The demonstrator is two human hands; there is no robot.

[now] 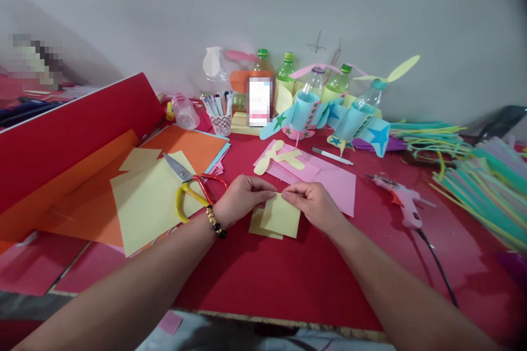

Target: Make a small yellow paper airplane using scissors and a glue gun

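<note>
A small pale yellow paper piece (281, 215) is pinched along its top edge by both my hands. My left hand (246, 197), with a beaded bracelet at the wrist, closes thumb and fingers on the upper left part. My right hand (315, 203) pinches the upper right corner. Partly under it, a second yellow paper piece (257, 227) lies on the red tabletop. Beside my left hand rest scissors (187, 178) with red and yellow handles, on a larger yellow sheet (142, 208). Beyond my hands lie yellow propeller-shaped cutouts (269, 158) on pink paper (340, 184).
A pink glue gun (401, 197) with a black cord lies at right, near bundles of pipe cleaners (473, 186). Blue paper-and-bottle airplanes (356, 120), a phone (259, 101) and a cup of markers (219, 120) stand behind. Orange sheets (193, 145) lie left.
</note>
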